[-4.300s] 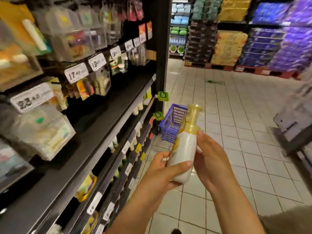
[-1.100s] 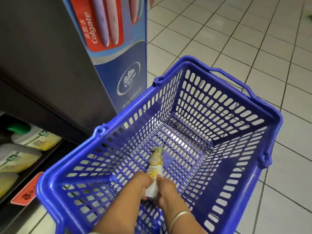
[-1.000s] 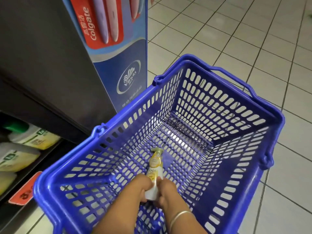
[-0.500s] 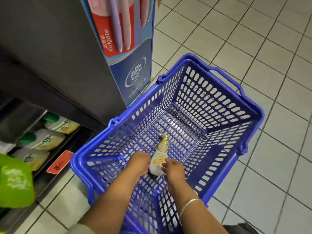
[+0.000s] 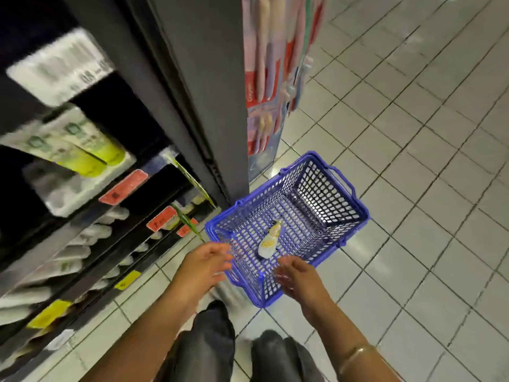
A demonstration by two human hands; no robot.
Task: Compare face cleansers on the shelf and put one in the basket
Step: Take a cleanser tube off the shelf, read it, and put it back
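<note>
Your left hand [image 5: 205,261] and right hand [image 5: 298,274] hang apart, fingers loose, holding nothing. Below them the blue basket [image 5: 355,216] sits on the floor. Inside lies the cleanser bottle [image 5: 270,241]. Your job looks done.

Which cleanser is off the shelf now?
The white bottle with the yellow pump, lying on its side in the blue basket; the others sit on the shelf.
</note>
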